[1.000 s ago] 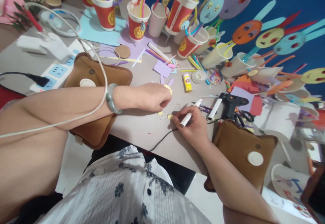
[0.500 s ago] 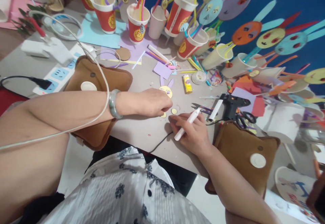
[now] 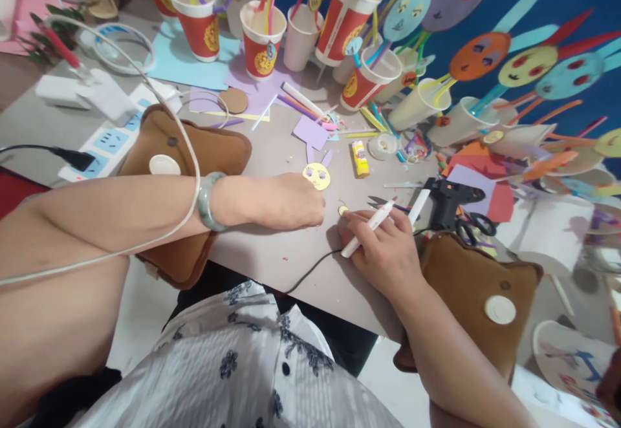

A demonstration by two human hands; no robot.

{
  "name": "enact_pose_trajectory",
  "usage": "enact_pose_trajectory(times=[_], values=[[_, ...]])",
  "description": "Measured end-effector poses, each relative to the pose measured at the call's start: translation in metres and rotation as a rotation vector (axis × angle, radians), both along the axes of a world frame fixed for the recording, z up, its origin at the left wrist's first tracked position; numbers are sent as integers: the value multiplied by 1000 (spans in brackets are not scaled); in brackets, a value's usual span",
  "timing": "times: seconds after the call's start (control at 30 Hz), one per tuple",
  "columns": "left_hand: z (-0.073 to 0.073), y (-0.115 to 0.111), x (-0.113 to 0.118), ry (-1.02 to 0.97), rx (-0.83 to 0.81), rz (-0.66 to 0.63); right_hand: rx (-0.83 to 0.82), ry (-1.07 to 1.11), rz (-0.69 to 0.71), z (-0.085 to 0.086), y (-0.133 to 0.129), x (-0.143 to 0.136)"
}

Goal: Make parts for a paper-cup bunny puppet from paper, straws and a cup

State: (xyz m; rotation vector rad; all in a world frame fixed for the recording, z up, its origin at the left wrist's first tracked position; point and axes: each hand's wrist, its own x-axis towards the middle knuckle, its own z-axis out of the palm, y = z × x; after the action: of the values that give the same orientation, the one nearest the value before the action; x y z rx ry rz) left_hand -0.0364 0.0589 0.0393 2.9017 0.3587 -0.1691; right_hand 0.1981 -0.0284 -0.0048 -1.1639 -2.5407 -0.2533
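Observation:
My left hand (image 3: pixel 294 202), with a jade-coloured bangle (image 3: pixel 211 201) at the wrist, rests on the table with its fingers curled under; what they hold, if anything, is hidden. Just above it lies a yellow paper rabbit face (image 3: pixel 316 176) with purple ears. My right hand (image 3: pixel 385 247) holds a white marker (image 3: pixel 369 227) slanting up to the right. Its fingertips touch the edge of a small yellow paper disc (image 3: pixel 343 211) on the table. A yellow glue stick (image 3: pixel 359 159) lies above that disc.
Paper cups (image 3: pixel 262 39) with rabbit faces on sticks line the back. Scissors (image 3: pixel 383 204) and a black glue gun (image 3: pixel 451 202) lie right. Brown cushions (image 3: pixel 480 286) flank the hands. A white cable (image 3: pixel 187 130) crosses the left arm. A power strip (image 3: pixel 109 140) sits left.
My right hand has moved slightly right with the marker. My left hand has shifted a little left and down, showing more of the rabbit face. One small disc near it is no longer visible.

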Motion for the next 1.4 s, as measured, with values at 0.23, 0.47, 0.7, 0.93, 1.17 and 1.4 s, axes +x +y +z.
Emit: enact_pose_trajectory(times=[0.23,0.47,0.7,0.93,1.17,1.4], values=[[4,2,-2,95,3,102,-12,-36,149,4,-3,-4],[4,4,-2,91,-1,65,-8,-34,195,5,-6,-7],[-4,6,-1,32,10,98,-17,-28,190,3,-5,-5],[-4,6,-2,-110,73,58,-67,-4,199,1,-5,-2],[-4,0,-3,-60,126,-22,-62,4,208,2,-4,-3],[-4,-6,-1,-20,136,-30,-66,4,203,0,-3,-2]])
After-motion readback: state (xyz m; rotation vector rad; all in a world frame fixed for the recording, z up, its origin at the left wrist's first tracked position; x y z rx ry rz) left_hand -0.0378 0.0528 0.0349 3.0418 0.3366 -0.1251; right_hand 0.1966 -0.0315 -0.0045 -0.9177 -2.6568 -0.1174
